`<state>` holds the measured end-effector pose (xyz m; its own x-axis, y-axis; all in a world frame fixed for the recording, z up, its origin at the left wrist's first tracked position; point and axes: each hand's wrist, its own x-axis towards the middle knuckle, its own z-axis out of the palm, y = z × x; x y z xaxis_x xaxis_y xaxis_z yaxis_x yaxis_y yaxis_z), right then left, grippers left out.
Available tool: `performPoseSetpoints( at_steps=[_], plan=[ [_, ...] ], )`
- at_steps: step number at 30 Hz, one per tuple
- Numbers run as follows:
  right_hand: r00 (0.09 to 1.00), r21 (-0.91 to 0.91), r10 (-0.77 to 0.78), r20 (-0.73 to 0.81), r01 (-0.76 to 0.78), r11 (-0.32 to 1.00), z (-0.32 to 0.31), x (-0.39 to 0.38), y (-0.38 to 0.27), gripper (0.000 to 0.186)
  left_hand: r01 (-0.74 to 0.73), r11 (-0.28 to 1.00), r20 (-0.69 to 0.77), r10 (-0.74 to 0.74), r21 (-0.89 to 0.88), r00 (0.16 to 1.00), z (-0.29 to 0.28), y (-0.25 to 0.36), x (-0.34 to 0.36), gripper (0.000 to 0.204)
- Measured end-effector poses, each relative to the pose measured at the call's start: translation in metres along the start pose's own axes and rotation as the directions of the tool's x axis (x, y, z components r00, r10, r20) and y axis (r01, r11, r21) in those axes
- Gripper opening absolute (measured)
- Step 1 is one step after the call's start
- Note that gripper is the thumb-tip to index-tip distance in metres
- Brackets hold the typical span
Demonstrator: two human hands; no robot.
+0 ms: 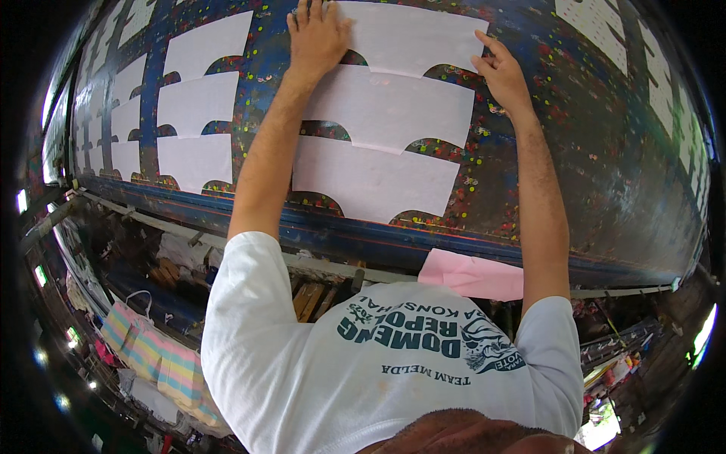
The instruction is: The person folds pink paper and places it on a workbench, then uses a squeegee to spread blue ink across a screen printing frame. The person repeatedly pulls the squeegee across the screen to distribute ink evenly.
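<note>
At the far end of a column of pale cut cloth pieces, my left hand (318, 41) lies flat on the left edge of the top piece (420, 38), fingers spread. My right hand (503, 72) is at that piece's right edge, its index finger stretched out and its thumb apart from it. Below lie a middle cloth piece (397, 106) and a nearer one (378, 178). All have curved cut-outs at their lower corners. They rest on a dark blue table (590, 174) speckled with coloured paint.
More pale pieces (195, 104) lie in columns on the left. Dotted pieces (597, 30) lie at the far right. A folded pink cloth (473, 274) is at the table's near edge, against my shirt. Striped pastel cloth (155, 352) hangs at lower left.
</note>
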<state>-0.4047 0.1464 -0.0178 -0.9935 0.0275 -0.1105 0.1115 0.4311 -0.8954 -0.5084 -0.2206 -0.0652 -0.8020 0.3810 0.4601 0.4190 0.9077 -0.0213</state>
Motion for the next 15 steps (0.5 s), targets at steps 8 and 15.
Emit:
performPoseSetpoints(
  at_steps=[8,15],
  plan=[
    [0.988,0.205,0.044,-0.148,-0.013,0.979,0.008,-0.056,-0.029,0.049,-0.016,0.933,0.23,0.105,-0.359,0.967,0.024,0.191,0.018,0.098],
    [0.977,0.246,0.035,-0.21,0.018,0.969,-0.002,-0.151,-0.032,0.043,-0.129,0.866,0.283,0.294,-0.484,0.913,0.012,0.204,0.032,0.097]
  ],
)
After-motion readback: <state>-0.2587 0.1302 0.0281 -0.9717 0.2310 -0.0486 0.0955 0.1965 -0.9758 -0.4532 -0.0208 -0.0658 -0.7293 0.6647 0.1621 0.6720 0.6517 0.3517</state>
